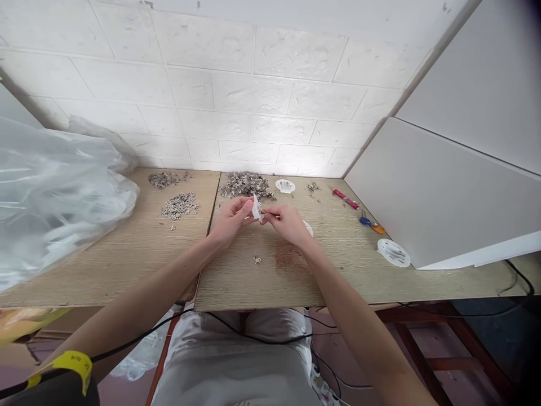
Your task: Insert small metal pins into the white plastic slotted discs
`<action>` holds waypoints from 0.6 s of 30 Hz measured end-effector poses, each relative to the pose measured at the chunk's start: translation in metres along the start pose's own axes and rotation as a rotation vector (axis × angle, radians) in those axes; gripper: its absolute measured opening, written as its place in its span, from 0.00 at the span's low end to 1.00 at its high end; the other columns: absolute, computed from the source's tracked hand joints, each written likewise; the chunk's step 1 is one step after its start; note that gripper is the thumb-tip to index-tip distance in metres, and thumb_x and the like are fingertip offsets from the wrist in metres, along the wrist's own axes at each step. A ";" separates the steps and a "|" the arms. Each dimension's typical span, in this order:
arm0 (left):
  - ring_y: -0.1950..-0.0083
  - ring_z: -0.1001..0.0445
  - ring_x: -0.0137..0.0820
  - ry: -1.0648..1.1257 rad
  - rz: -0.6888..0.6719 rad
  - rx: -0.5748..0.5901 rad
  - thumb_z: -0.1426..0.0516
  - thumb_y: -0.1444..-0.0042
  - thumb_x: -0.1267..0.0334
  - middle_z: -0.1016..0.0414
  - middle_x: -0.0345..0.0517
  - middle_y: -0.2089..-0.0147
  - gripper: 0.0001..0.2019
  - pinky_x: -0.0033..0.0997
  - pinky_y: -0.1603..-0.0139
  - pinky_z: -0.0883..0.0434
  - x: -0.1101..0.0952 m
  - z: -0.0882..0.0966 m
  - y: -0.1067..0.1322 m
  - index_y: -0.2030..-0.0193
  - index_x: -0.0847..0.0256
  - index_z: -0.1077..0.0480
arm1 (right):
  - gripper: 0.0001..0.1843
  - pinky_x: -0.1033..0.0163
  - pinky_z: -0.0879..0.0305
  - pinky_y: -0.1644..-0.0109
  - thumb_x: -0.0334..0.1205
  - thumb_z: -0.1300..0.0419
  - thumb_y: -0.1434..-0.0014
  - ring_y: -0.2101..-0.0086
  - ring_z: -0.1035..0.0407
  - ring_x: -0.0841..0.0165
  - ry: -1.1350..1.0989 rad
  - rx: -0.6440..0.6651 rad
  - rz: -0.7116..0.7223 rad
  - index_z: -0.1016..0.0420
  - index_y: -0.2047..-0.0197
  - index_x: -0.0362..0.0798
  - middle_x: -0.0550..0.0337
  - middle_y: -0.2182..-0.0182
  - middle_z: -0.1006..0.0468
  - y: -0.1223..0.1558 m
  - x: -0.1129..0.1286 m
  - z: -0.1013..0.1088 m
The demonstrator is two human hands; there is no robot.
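- Small white piece point(256, 207) pinched between left hand point(231, 221) and right hand point(287, 221), fingers closed on it, just above tabletop point(236, 282).
- Beyond the piece: pile of metal parts point(246, 185), white dish point(284, 185) with contents unclear.

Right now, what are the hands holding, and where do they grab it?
A small white piece, pinched between both hands: left hand at its left edge, right hand at its lower right.

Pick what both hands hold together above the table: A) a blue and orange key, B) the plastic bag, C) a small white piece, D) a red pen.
C: the left hand and right hand meet on a small white piece; the red pen lies untouched to the right.
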State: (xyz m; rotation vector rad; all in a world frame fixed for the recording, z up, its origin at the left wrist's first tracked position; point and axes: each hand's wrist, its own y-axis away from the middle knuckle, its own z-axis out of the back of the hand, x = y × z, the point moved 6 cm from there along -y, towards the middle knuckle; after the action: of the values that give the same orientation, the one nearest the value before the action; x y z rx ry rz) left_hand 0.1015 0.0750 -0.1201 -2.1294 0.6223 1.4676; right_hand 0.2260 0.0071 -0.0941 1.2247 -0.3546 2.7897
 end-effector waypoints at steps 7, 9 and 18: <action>0.53 0.24 0.36 0.083 0.015 -0.039 0.41 0.45 0.46 0.22 0.49 0.57 0.20 0.39 0.49 0.27 -0.002 0.002 -0.007 0.59 0.62 0.26 | 0.19 0.66 0.38 0.65 0.35 0.47 0.40 0.73 0.33 0.71 -0.094 0.001 -0.057 0.21 0.49 0.46 0.59 0.68 0.17 0.001 -0.001 0.003; 0.54 0.24 0.38 0.093 0.027 -0.071 0.41 0.46 0.43 0.22 0.49 0.60 0.22 0.39 0.51 0.26 0.000 0.006 -0.009 0.60 0.63 0.27 | 0.19 0.66 0.38 0.65 0.35 0.46 0.41 0.73 0.34 0.71 -0.121 0.008 -0.056 0.21 0.49 0.46 0.59 0.69 0.17 0.002 0.001 0.002; 0.60 0.26 0.31 -0.053 -0.057 0.012 0.43 0.45 0.42 0.23 0.45 0.60 0.23 0.31 0.57 0.29 0.003 0.008 -0.009 0.57 0.61 0.24 | 0.19 0.66 0.38 0.64 0.35 0.46 0.42 0.74 0.34 0.72 -0.148 -0.019 -0.046 0.20 0.51 0.44 0.60 0.74 0.20 0.002 0.004 0.000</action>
State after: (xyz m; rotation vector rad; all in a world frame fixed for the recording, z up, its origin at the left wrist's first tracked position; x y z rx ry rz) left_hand 0.1020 0.0866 -0.1239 -2.0746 0.5452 1.4806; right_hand 0.2236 0.0049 -0.0916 1.4206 -0.3562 2.6582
